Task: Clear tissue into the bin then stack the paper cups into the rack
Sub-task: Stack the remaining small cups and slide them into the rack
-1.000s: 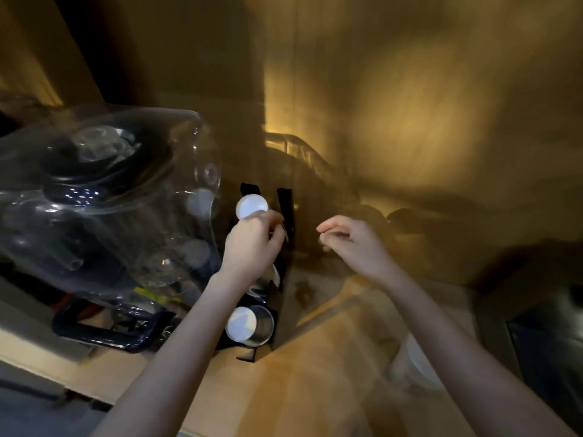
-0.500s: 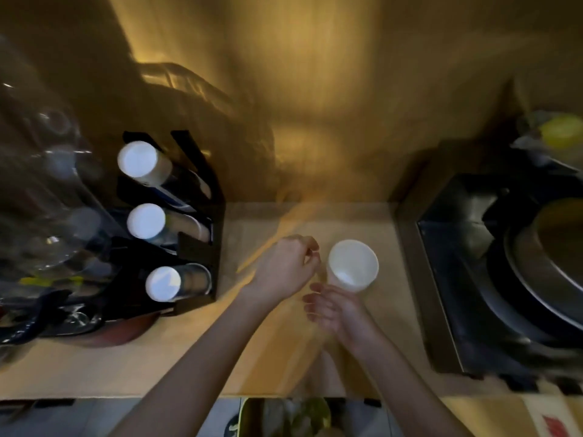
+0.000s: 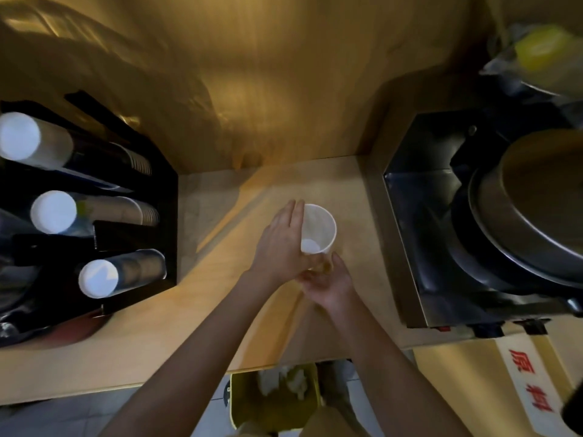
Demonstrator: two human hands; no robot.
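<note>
We hold the cup (image 3: 318,230) over the desk (image 3: 157,342) with both hands. The left hand (image 3: 282,244) lies flat, fingers straight and together against its side as a guide. The right hand (image 3: 328,282) has its grip curled round the base, probably to carry it to the rack (image 3: 167,216). The tissue (image 3: 296,381) sits in the bin (image 3: 239,402).

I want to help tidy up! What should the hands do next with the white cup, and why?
Probably lift the cup and carry it left to the rack. The left hand lies flat against its side, the right hand seems to grip its base, tissue already lies in the bin, and the rack holds three cup stacks.
</note>
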